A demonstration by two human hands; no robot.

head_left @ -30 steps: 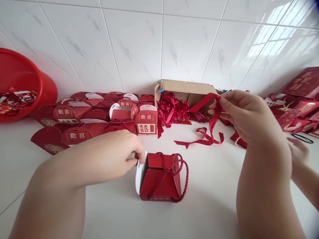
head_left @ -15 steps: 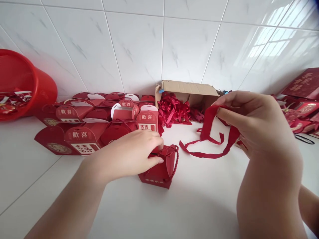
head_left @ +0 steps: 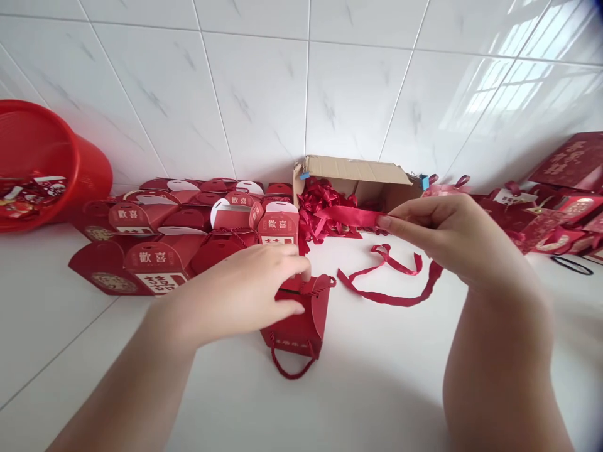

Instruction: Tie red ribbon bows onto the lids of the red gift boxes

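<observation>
My left hand (head_left: 249,285) holds the small dark red gift box (head_left: 301,317), thumb over its front face and fingers curled at its top. One twisted cord handle (head_left: 293,375) of the box hangs down in front; another cord lies over the top, partly behind my fingers. A wide red ribbon (head_left: 351,216) is pinched between thumb and fingers of my right hand (head_left: 433,235), its short end pointing left. The rest of that ribbon trails in a loop on the white surface, right of the box.
Several folded red boxes (head_left: 155,257) stand in rows at the left. A red bucket (head_left: 92,172) holding small packets is beyond them. By the tiled wall, an open cardboard box (head_left: 358,167) spills red ribbons (head_left: 320,201). More red boxes (head_left: 570,163) are stacked at right, near a black loop (head_left: 571,265).
The box's front cord handle has dropped forward. My right hand has turned and lowered slightly, and the ribbon end now stretches out to the left. My left hand stays at the box.
</observation>
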